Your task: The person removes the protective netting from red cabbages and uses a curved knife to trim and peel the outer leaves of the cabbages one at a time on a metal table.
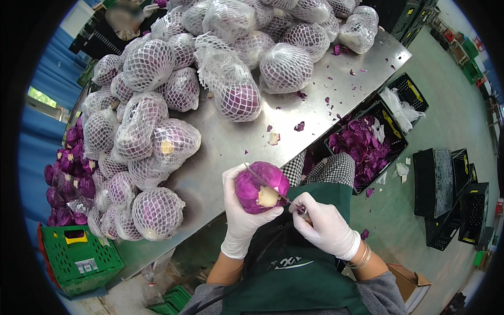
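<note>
A head of red cabbage [248, 188] rests in my gloved left hand [241, 220], its pale cut stem turned towards me. The fingers wrap its far left side and the thumb lies below the stem. My right hand [325, 226], also in a white glove, grips the handle of a thin-bladed knife [264, 180]. The blade crosses the cabbage just above the stem; I cannot tell whether it cuts in. Both hands are over my green apron [307, 283], by the near edge of a metal table [220, 149].
Net-wrapped cabbages [157, 149] are heaped across the table's far and left sides. Trimmings [299, 126] lie scattered on it. A black crate [393, 157] of purple leaves [358, 149] stands right of my knees. Bare cabbages [71, 177] fill a green crate [78, 256] at left. A person [122, 23] is beyond the heap.
</note>
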A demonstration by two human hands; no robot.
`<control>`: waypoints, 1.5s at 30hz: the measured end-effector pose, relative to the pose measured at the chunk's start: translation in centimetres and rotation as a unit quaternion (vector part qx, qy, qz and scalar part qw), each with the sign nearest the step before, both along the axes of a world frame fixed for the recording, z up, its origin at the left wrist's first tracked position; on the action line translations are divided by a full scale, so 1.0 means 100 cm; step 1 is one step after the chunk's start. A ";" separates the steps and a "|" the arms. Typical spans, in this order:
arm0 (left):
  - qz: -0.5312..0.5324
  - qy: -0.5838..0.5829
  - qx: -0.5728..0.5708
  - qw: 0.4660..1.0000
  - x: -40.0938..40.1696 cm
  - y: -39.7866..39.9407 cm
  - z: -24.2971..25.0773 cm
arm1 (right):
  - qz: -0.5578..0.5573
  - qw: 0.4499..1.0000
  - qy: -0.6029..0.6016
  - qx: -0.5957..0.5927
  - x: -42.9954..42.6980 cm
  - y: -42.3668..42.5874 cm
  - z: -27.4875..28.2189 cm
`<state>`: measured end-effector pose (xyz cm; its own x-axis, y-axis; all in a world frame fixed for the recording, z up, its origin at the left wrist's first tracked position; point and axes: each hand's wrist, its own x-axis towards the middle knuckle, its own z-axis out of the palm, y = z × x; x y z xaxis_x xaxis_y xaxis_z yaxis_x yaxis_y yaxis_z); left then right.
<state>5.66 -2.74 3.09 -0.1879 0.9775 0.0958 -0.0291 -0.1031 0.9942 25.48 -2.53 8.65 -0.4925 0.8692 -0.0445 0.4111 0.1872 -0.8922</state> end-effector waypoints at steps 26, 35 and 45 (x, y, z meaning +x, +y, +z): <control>0.019 0.087 -0.004 0.996 0.010 0.000 -0.005 | -0.059 0.958 -0.166 0.226 -0.005 0.020 -0.023; 0.029 0.010 -0.012 0.999 0.009 -0.001 -0.004 | -0.064 0.997 -0.022 -0.048 0.018 0.041 -0.006; 0.017 -0.026 -0.002 1.000 0.012 0.006 0.000 | -0.013 0.999 0.005 0.039 0.011 0.019 -0.012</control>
